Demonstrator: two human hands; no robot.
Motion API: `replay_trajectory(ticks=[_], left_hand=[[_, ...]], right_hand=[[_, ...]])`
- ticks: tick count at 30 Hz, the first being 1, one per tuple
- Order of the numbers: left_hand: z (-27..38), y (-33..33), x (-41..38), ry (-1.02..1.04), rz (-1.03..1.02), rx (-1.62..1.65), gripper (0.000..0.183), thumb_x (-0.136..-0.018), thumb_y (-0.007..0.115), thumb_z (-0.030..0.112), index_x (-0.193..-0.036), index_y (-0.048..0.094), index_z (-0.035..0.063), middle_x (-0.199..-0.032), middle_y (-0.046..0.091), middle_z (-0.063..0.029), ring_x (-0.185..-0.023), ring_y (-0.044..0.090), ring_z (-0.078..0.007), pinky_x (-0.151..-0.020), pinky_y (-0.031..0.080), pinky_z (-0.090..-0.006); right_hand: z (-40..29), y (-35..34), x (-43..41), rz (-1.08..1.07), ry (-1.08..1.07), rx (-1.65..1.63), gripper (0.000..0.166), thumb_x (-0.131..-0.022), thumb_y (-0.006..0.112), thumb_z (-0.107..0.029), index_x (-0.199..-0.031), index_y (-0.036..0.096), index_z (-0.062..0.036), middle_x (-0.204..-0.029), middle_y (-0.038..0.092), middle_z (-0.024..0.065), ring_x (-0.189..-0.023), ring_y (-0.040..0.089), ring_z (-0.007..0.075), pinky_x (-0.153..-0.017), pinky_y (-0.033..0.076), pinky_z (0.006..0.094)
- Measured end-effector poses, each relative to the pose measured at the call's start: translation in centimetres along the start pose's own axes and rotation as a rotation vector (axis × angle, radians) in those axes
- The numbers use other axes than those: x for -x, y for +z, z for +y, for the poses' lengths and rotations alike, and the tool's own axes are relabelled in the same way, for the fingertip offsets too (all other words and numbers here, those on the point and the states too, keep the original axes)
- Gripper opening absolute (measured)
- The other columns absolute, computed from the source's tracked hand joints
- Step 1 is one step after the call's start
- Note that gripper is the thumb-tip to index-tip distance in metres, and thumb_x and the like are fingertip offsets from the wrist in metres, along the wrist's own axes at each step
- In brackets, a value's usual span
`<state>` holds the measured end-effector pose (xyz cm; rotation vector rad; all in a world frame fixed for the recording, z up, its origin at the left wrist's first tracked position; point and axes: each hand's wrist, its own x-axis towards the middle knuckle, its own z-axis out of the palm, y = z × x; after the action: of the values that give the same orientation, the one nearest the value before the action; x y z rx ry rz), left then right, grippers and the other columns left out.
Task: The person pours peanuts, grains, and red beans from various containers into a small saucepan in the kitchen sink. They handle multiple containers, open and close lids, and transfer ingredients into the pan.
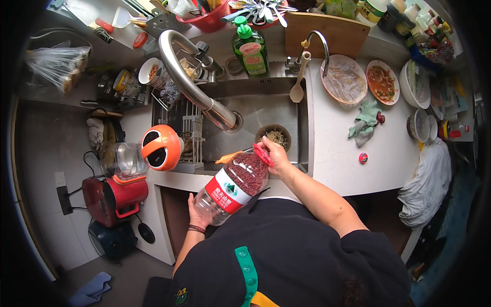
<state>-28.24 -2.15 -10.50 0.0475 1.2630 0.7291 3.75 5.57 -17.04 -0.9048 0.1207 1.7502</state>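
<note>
A large clear plastic bottle with a red and white label is tilted neck-down towards the sink, small dark red beans gathered in its upper part. Around its base is my left hand. My right hand holds the neck end by its red handle. Just beyond the neck, a round metal bowl with pale grains or beans rests in the stainless steel sink. The bottle's mouth is hidden by my right hand, and no falling beans can be made out. A red cap lies on the white counter.
A curved steel faucet reaches over the sink, with an orange and white round object at left. A wooden spoon leans on the sink's right side. Green cloth and covered plates sit right; a green soap bottle stands behind.
</note>
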Motion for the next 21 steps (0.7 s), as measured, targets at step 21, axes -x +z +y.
replay_trajectory(ticks=[21], left_hand=[[1.4,1.2,2.9,0.229,0.101,-0.149,0.062,-0.080,0.050,0.058,-0.126,0.044,0.0168,-0.110,0.059,-0.0056,-0.092,0.059,-0.0220,-0.069,0.050,-0.0369]], right_hand=[[0.4,0.1,1.7,0.057,0.057,-0.078,0.037,-0.095,0.048,-0.033,-0.086,0.062,0.0002,-0.081,0.065,0.0126,-0.072,0.062,0.0212,-0.070,0.052,0.0338]])
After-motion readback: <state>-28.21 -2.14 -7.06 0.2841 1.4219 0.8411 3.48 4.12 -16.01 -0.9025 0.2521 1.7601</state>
